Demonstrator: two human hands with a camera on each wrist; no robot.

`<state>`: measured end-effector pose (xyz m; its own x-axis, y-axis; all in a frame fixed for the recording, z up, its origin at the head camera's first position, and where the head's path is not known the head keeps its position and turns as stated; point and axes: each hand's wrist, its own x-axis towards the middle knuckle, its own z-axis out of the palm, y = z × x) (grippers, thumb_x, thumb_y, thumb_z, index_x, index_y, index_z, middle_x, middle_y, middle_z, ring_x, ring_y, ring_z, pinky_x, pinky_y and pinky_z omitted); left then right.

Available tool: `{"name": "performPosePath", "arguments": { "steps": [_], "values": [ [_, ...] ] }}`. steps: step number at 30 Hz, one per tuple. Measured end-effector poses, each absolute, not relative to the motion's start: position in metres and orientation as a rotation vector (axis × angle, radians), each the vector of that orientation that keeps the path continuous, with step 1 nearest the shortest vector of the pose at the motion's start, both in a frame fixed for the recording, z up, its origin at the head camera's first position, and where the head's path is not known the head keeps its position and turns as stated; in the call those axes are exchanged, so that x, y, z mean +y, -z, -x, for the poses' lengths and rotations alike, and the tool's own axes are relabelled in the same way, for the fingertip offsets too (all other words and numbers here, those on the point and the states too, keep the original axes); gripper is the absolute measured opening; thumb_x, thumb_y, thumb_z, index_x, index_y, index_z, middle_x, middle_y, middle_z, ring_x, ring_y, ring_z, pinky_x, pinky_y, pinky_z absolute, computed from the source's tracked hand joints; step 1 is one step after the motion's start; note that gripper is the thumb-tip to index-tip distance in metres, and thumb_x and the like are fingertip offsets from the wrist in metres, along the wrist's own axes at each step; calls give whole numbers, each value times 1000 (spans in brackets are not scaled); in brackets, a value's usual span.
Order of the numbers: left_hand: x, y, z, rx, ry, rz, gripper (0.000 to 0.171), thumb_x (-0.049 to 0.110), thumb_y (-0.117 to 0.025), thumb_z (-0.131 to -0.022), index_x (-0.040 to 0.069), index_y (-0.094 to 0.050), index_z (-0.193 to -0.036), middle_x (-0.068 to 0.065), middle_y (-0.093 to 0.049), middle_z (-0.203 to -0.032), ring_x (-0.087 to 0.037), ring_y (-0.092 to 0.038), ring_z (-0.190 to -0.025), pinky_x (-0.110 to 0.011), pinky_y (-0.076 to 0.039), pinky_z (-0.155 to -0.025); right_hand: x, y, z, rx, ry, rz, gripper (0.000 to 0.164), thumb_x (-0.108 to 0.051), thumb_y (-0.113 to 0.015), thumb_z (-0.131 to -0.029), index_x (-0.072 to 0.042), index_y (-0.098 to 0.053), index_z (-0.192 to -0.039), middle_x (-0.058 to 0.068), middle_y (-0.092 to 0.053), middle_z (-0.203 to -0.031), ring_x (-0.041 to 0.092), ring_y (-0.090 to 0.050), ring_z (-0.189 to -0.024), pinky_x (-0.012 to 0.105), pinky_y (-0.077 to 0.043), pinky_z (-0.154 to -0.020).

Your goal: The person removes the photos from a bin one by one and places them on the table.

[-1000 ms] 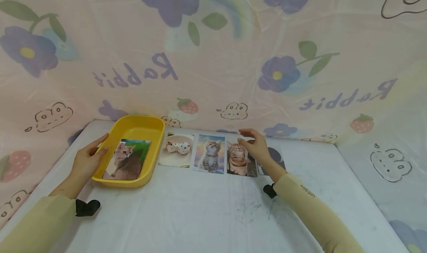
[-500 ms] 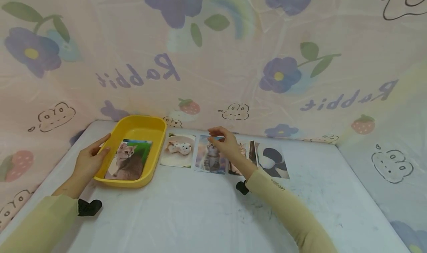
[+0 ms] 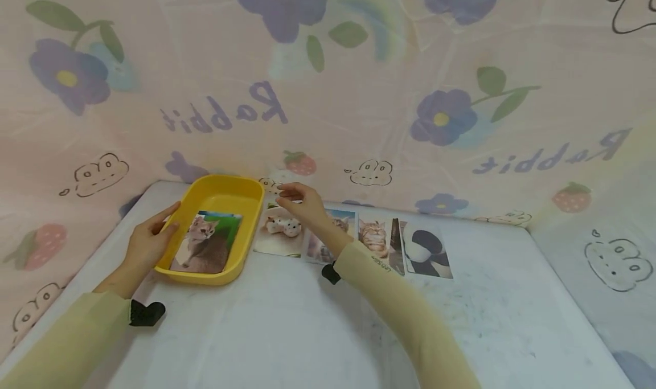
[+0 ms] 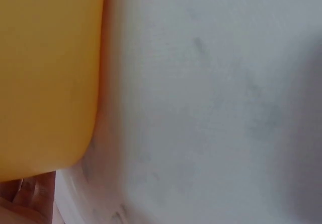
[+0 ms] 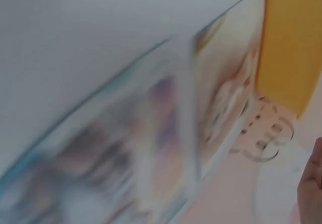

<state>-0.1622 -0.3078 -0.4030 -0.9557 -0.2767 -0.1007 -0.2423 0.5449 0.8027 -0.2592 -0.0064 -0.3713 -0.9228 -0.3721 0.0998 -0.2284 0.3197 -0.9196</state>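
Note:
At the left, my left hand [image 3: 148, 246] grips the side of a yellow plastic tray [image 3: 251, 229], thumb over its rim. Its other fingers are mostly hidden behind the wall. A photo card of a cat [image 3: 205, 249] lies inside the tray, with other card edges showing beneath it. My right hand [image 3: 307, 207] hovers over the row of cards with loosely bent fingers and holds nothing. Closest to it is a card with two white animal-faced treats [image 3: 282, 226]. My right forearm partly covers a grey kitten card [image 3: 318, 246].
Farther right along the row lie an orange kitten card [image 3: 373, 236] and a black-and-white panda card [image 3: 427, 252]. The white table [image 3: 246, 332] meets a patterned pink curtain [image 3: 348, 121] at the back and sides.
My right hand has moved left, from above the orange kitten card past the grey kitten card to the treats card. My left hand stays on the tray. The view has turned slightly.

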Motion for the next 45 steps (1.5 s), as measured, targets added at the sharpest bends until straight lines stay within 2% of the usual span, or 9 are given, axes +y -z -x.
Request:
{"name": "performPosePath", "arguments": {
  "steps": [3,5,7,9,11,14,27,34,45],
  "values": [
    [-307,403,163,-2724,1411,-465,49,33,-38,-103,25,-27,-150,-33,-34,-145,-45,-44,-122,-30,-53,-84,-24,367,259,2410,1659,577,35,-19,-65,-92,-7,-63,-125,11,-66,-116,24,-61,-108,31,-52,-90],
    [-307,403,164,-2718,1412,-463,49,32,-39,-103,25,-28,-150,-34,-36,-144,-42,-46,-118,-15,-47,-72,-35,367,259,2404,1649,594,36,-18,-65,-92,-5,-62,-125,13,-66,-118,24,-62,-107,29,-53,-88],
    [-305,403,164,-2713,1426,-457,49,31,-39,-103,25,-28,-150,-34,-36,-144,-41,-47,-116,-9,-43,-67,-45,367,260,2387,1664,601,36,-16,-65,-91,-3,-62,-125,14,-65,-120,25,-62,-107,26,-53,-87],
    [-303,403,164,-2710,1439,-463,49,31,-39,-104,26,-28,-150,-34,-36,-144,-41,-48,-116,-17,-51,-74,-55,366,260,2377,1671,608,36,-15,-65,-91,-3,-62,-124,15,-64,-121,25,-62,-106,24,-52,-86],
    [-301,404,165,-2704,1456,-471,48,29,-39,-104,26,-27,-151,-33,-34,-146,-43,-46,-120,-33,-54,-87,-65,365,259,2370,1667,602,35,-15,-66,-91,-3,-63,-123,15,-64,-121,23,-62,-105,22,-52,-85],
    [-297,404,166,-2692,1478,-494,48,28,-39,-104,27,-27,-151,-32,-31,-148,-46,-42,-126,-54,-42,-101,-77,363,259,2362,1633,551,33,-17,-68,-89,-6,-66,-120,11,-66,-116,19,-63,-102,20,-52,-83],
    [-295,405,168,-2666,1524,-489,48,28,-39,-104,28,-28,-150,-30,-35,-147,-41,-45,-121,-53,-42,-102,-110,367,261,2384,1422,377,35,-26,-71,-87,-9,-68,-117,8,-65,-116,22,-60,-105,30,-52,-88],
    [-298,404,168,-2665,1543,-508,48,31,-39,-104,30,-27,-151,-31,-34,-147,-43,-45,-124,-54,-42,-102,-118,366,265,2438,1248,482,31,-28,-71,-86,-10,-71,-111,6,-67,-115,15,-60,-97,22,-50,-80],
    [-305,403,164,-2676,1501,-540,48,32,-39,-104,29,-27,-150,-30,-37,-146,-40,-47,-121,-49,-45,-100,-136,371,266,2486,941,535,37,-31,-70,-86,-8,-69,-115,3,-67,-112,14,-58,-95,25,-50,-87]
  ]
}}
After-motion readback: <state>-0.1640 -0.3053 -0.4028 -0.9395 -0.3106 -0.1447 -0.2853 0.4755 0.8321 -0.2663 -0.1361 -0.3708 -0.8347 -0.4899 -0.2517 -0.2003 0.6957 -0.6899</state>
